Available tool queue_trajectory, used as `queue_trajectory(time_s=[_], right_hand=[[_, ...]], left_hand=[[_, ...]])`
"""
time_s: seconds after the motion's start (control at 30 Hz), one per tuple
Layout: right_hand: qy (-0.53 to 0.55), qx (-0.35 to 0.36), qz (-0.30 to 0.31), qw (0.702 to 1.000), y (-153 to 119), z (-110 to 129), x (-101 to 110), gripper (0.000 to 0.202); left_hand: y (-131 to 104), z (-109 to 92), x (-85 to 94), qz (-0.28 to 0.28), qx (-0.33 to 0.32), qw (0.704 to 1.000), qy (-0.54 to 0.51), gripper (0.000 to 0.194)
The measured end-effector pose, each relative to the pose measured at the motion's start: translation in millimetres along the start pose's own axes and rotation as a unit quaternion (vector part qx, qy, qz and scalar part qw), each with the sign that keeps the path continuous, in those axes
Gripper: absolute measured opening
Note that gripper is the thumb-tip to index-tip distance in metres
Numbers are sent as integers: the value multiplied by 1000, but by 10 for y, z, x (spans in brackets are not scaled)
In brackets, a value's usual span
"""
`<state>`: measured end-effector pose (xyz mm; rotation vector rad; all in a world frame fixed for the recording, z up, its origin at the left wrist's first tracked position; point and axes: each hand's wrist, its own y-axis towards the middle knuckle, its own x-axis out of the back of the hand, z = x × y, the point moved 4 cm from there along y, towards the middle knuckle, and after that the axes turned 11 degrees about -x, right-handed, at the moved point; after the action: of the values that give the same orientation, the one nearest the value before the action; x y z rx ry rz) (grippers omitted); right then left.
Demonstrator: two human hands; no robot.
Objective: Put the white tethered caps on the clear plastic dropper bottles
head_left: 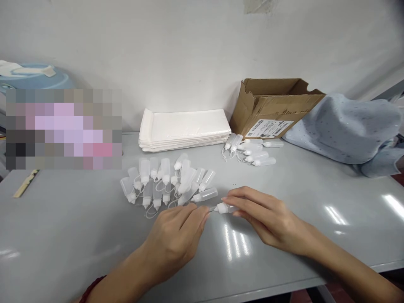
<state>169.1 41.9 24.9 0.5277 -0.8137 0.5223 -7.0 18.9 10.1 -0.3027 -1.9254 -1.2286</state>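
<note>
A small translucent squeeze bottle with a white cap lies sideways between my hands, its nozzle pointing left. My right hand is closed around the bottle's body. Thumb and fingers of my left hand pinch together just off the nozzle; a thin dark line runs from the nozzle into them, and what they hold is hidden. Just beyond my left hand lies a cluster of similar bottles, many with thin looped cap straps. One loose bottle rests nearest my fingertips.
Behind, against the wall, are a stack of white padded envelopes and an open cardboard box. More bottles lie before the box. Pale blue cloth is at right, a blue container at far left, beside a blurred-out patch.
</note>
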Motion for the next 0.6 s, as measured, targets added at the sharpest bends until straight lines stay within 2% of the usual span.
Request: queue_trajectory(time_s=[0.4, 0.6], right_hand=[[-20, 20, -16, 999, -10, 4, -49, 34], [7, 9, -11, 1000, -12, -26, -16, 33]], left_hand=[[-15, -9, -43, -6, -14, 1000, -11, 13], [-28, 27, -34, 0, 10, 1000, -10, 9]])
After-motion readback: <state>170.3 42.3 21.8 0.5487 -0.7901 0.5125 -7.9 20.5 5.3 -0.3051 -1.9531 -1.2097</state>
